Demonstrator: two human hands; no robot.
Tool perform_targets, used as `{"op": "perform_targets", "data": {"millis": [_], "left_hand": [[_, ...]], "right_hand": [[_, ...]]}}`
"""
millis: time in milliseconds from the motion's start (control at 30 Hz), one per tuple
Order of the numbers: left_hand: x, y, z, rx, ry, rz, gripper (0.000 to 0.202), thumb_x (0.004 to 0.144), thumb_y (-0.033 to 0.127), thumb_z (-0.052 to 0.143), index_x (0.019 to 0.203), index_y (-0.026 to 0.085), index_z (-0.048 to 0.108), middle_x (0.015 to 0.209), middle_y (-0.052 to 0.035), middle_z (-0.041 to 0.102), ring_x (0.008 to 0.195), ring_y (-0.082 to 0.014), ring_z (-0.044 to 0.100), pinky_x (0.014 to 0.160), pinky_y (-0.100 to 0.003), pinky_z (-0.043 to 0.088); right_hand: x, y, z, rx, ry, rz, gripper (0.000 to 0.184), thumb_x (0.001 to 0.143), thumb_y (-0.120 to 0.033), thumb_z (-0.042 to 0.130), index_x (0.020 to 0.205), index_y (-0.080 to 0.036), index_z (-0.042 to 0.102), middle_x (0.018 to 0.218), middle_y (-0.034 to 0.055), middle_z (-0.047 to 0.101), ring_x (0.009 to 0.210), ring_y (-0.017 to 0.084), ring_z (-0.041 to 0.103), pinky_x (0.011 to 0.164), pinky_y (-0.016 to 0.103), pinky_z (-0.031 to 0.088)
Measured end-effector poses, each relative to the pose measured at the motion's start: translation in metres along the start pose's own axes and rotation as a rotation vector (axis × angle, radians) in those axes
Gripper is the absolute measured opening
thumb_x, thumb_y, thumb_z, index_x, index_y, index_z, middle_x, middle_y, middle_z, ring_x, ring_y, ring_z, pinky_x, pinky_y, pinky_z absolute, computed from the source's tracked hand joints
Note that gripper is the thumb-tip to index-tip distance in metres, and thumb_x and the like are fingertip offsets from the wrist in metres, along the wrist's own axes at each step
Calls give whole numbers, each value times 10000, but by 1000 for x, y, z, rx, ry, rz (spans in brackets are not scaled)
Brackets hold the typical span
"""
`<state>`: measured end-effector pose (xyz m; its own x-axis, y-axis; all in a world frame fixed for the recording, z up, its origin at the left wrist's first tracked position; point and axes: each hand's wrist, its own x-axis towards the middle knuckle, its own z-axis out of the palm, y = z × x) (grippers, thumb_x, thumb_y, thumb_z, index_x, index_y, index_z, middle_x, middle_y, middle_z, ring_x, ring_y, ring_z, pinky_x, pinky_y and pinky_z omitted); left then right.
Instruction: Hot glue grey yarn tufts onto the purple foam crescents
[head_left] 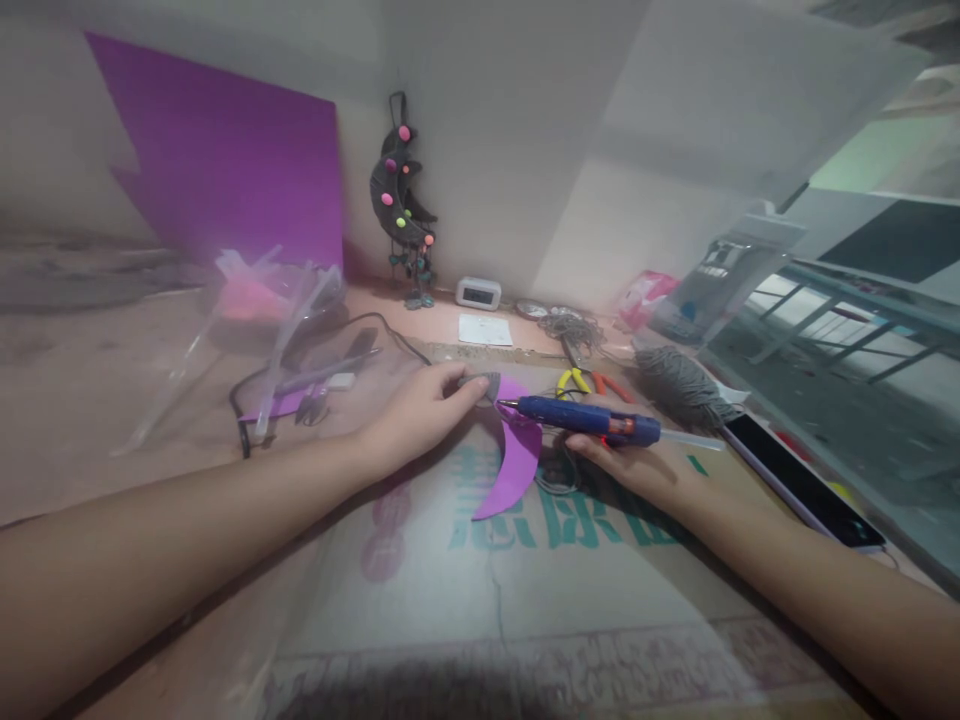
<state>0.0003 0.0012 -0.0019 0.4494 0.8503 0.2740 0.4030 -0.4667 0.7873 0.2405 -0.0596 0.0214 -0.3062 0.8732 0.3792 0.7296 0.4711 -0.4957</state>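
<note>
**Above tan cardboard with green printed characters [600, 590], left hand [420, 405] pinches and right hand [634, 468] steadies**

Near the middle of the view, the left forearm slants up from the lower left corner, its wrist almost straight. The thumb reaches forward to the right and presses against a curled index finger, pinching the upper end of a flat purple crescent [521, 465]. There, thin grey yarn [492, 384] is wrapped around the piece in close turns. The crescent lies over the cardboard between the two hands, its bare, pointed lower tip free and aimed down and to the left.

From the lower right, the other forearm slants inward, the hand turned so that its thumb lies along the near side of a dark blue glue gun [577, 415]. That grip is closed on the gun; most of its fingers are hidden behind and beneath the body, so how they wrap cannot be told. The gun is held nearly level, its metal nozzle pointing left, right beside the edge of the wrapped yarn; whether they touch is unclear. A translucent glue stick [694, 440] juts from its rear, toward a fat grey yarn skein [681, 385] and a dark-screened phone [806, 485].
</note>
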Motion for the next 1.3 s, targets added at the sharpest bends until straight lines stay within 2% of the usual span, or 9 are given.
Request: {"op": "perform_targets", "data": {"millis": [200, 500, 833, 1033, 1300], "left_hand": [[0, -1, 0, 11, 10, -9, 328, 902, 432, 412, 807, 170, 585, 717, 2, 572, 679, -152, 511, 592, -258, 352], [0, 0, 0, 6, 7, -2, 326, 895, 434, 412, 766, 173, 560, 691, 7, 540, 673, -151, 501, 590, -256, 354], [0, 2, 0, 28, 1, -6, 319, 901, 422, 412, 750, 173, 543, 667, 16, 513, 647, -143, 481, 574, -258, 329], [0, 1, 0, 23, 6, -1, 316, 896, 428, 423, 747, 174, 538, 669, 16, 511, 653, -143, 485, 580, -256, 335], [0, 1, 1, 15, -6, 3, 327, 899, 431, 410, 794, 171, 579, 714, -1, 560, 690, -157, 510, 605, -258, 363]], "right_hand": [[-1, 3, 2, 56, -20, -10, 203, 792, -377, 629, 763, -177, 617, 722, 47, 646, 649, 180, 608, 570, 277, 514], [-1, 7, 4, 2, -23, -12, 205, 798, -385, 626, 789, -181, 642, 779, 65, 667, 711, 210, 631, 610, 314, 532], [-2, 12, 4, -11, -37, 0, 244, 804, -419, 625, 791, -176, 646, 775, 62, 661, 704, 193, 622, 615, 292, 511], [-2, 16, 6, 1, -38, -51, 237, 806, -413, 627, 815, -178, 652, 775, 53, 660, 703, 186, 619, 611, 286, 500], [-1, 12, 5, -26, -23, 14, 266, 797, -441, 619, 749, -180, 624, 712, 49, 629, 651, 190, 587, 585, 315, 496]]}}
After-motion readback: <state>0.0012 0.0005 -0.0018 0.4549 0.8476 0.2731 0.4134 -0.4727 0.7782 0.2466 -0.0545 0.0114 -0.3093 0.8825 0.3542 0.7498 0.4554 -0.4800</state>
